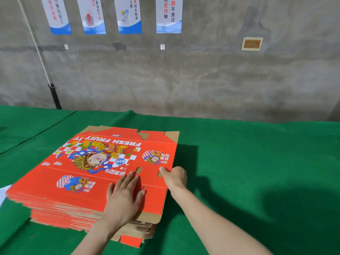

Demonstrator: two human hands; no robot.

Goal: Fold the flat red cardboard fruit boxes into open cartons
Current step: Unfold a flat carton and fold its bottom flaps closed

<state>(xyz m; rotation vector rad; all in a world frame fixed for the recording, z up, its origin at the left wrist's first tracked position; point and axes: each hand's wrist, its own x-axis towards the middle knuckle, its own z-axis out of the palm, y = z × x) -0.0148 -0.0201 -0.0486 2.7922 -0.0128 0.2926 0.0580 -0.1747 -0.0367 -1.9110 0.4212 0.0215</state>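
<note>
Seemingly pick-up stage: top flat red printed cardboard fruit box (pixel 88 168) lies on its stack of flat boxes (pixel 60 212) on green cloth surface (pixel 239 162), L hand (pixel 125 196) pressing flat w/ straight fingers, R hand (pixel 174 176) pinching its right edge; next, lift & separate it.

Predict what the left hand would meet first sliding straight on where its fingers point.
The left hand would probably meet the oval handle cut-out in the top flat fruit box.

We see only the thumb of the right hand (pixel 175 178); its fingers are hidden under the top box (pixel 46 181). The 4 posters (pixel 168 15) are cut off at the top of our view
</note>
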